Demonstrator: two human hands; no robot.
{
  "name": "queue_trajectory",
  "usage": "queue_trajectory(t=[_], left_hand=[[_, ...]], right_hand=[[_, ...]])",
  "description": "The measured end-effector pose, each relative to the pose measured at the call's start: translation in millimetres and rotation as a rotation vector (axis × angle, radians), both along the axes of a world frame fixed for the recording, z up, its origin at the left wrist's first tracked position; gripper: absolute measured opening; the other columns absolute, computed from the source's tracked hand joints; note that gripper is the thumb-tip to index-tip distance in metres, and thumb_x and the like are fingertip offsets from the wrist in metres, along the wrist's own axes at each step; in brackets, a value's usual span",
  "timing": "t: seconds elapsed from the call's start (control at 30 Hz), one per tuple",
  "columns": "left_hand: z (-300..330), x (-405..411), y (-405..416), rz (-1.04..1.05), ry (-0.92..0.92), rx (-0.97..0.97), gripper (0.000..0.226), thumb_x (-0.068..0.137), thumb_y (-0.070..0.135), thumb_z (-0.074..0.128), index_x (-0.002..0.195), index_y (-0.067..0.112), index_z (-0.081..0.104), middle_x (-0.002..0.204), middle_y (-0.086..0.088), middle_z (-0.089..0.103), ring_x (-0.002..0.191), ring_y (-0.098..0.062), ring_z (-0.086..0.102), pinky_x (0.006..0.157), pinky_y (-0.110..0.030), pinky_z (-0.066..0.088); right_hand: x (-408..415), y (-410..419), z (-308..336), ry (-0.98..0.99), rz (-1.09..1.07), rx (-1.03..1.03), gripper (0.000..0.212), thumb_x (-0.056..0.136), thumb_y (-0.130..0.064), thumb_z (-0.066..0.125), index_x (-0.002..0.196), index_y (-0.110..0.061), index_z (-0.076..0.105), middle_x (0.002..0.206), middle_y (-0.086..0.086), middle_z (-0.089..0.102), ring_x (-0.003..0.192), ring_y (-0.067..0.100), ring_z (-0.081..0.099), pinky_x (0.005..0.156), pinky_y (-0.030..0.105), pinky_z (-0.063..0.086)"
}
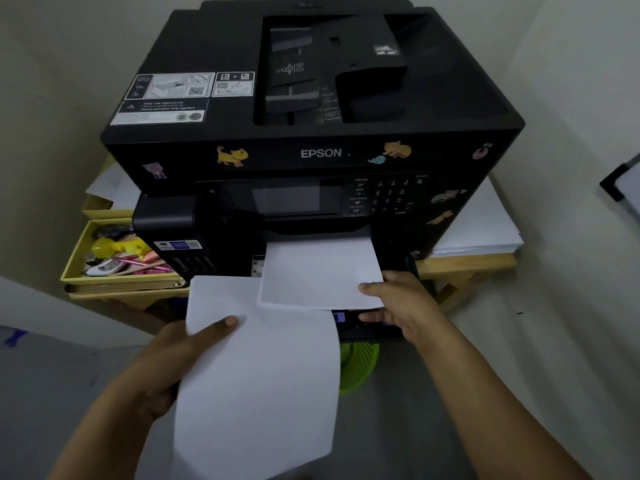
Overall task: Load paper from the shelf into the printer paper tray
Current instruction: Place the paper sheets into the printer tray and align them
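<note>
Below the printer [311,140] front, the left hand [180,355] grips the paper stack [256,375]; the right hand [398,306] pinches a protruding sheet [318,271], seemingly above the tray [367,323]. Lift it clear, then slide the stack in square.

EPSON on printer [311,154] front, keypad [391,194] digits (labels blurred)

Two bare forearms enter from the bottom edge, one at each side. No sleeves, cuffs or gloves visible on either arm up to where it leaves view. Left hand [188,344]: no ring, watch or band on the parts showing; thumbnail short and plain. Right hand [403,306]: wrist bare, no jewellery visible, nails short and unpainted where they can be seen.
</note>
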State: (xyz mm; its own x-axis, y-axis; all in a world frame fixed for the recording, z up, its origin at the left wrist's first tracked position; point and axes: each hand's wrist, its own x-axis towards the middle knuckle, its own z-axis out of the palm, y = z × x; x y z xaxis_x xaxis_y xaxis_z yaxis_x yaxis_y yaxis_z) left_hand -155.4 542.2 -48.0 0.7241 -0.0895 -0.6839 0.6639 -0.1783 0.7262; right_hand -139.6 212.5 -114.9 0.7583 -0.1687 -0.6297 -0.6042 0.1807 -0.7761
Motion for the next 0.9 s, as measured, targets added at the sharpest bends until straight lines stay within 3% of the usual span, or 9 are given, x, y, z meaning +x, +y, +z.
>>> queue_trajectory(t=[0.13,0.23,0.33,0.4,0.47,0.57,0.7,0.8,0.9], left_hand=[[9.7,-2.3,8.9,-0.005,-0.036,0.009,0.095,0.039,0.053,0.093,0.12,0.012,0.07,0.103,-0.018,0.081,0.088,-0.042,0.079,0.079,-0.053,0.063],[13.9,-5.0,10.7,-0.008,-0.062,0.023,0.097,0.035,0.055,0.097,0.119,0.013,0.07,0.102,-0.017,0.082,0.087,-0.041,0.08,0.075,-0.05,0.064],[15.6,-5.4,7.6,0.003,-0.045,0.038,0.069,0.068,0.043,0.094,0.122,0.009,0.069,0.101,-0.018,0.081,0.087,-0.042,0.079,0.085,-0.058,0.062],[16.2,-4.6,6.3,0.013,-0.024,0.054,0.061,0.073,0.04,0.088,0.122,0.008,0.069,0.101,-0.019,0.081,0.087,-0.043,0.079,0.089,-0.062,0.06],[18.9,-4.3,2.6,0.016,-0.024,0.039,0.08,0.056,0.05,0.098,0.12,0.011,0.069,0.101,-0.019,0.081,0.089,-0.043,0.079,0.088,-0.063,0.06],[18.4,-2.5,0.3,0.043,-0.044,0.038,0.108,0.02,0.063,0.099,0.113,0.016,0.069,0.098,-0.016,0.082,0.085,-0.041,0.08,0.081,-0.057,0.062],[19.3,0.0,-3.3,0.035,-0.06,0.044,0.1,0.036,0.059,0.099,0.117,0.009,0.069,0.093,-0.014,0.082,0.079,-0.036,0.08,0.072,-0.047,0.062],[19.1,0.7,-3.3,0.031,-0.056,0.049,0.118,0.015,0.067,0.096,0.115,0.01,0.071,0.095,-0.015,0.082,0.081,-0.036,0.08,0.072,-0.047,0.063],[18.7,0.5,-0.8,0.027,-0.059,0.062,0.122,0.011,0.069,0.095,0.115,0.01,0.071,0.097,-0.015,0.082,0.083,-0.038,0.08,0.077,-0.051,0.063]], right_hand=[[1.3,1.5,-6.4,-0.007,0.035,-0.093,0.033,0.103,-0.012,0.07,0.135,-0.01,0.068,0.129,0.006,0.072,0.075,0.022,0.081,0.071,0.04,0.069],[1.4,3.0,-9.8,-0.024,0.032,-0.111,0.039,0.103,-0.012,0.07,0.142,-0.008,0.063,0.135,0.007,0.069,0.077,0.023,0.082,0.075,0.041,0.07],[2.2,0.4,-9.3,-0.014,-0.011,-0.057,0.035,0.102,-0.007,0.071,0.137,-0.005,0.067,0.134,0.008,0.071,0.081,0.024,0.083,0.076,0.039,0.069],[3.6,-1.3,-5.7,-0.006,-0.039,-0.004,0.029,0.101,-0.002,0.071,0.13,-0.002,0.07,0.129,0.011,0.074,0.094,0.027,0.08,0.069,0.034,0.068],[5.8,-1.4,-4.8,-0.003,-0.042,0.015,0.028,0.1,-0.001,0.071,0.128,-0.001,0.071,0.128,0.012,0.075,0.094,0.027,0.08,0.068,0.033,0.067],[10.5,2.2,-5.1,0.004,-0.044,0.011,0.03,0.1,-0.003,0.071,0.131,-0.003,0.069,0.13,0.01,0.073,0.08,0.022,0.083,0.078,0.037,0.068],[17.0,5.0,-4.4,0.001,-0.08,0.037,0.026,0.1,0.0,0.07,0.126,-0.003,0.071,0.128,0.01,0.074,0.091,0.025,0.079,0.072,0.033,0.068],[16.3,5.6,-6.9,-0.006,-0.087,0.043,0.024,0.101,0.0,0.069,0.125,-0.003,0.072,0.127,0.011,0.074,0.098,0.027,0.077,0.069,0.032,0.067],[15.6,6.2,-8.8,-0.011,-0.087,0.036,0.02,0.102,0.0,0.068,0.121,-0.007,0.072,0.126,0.009,0.074,0.102,0.028,0.076,0.068,0.032,0.067]])
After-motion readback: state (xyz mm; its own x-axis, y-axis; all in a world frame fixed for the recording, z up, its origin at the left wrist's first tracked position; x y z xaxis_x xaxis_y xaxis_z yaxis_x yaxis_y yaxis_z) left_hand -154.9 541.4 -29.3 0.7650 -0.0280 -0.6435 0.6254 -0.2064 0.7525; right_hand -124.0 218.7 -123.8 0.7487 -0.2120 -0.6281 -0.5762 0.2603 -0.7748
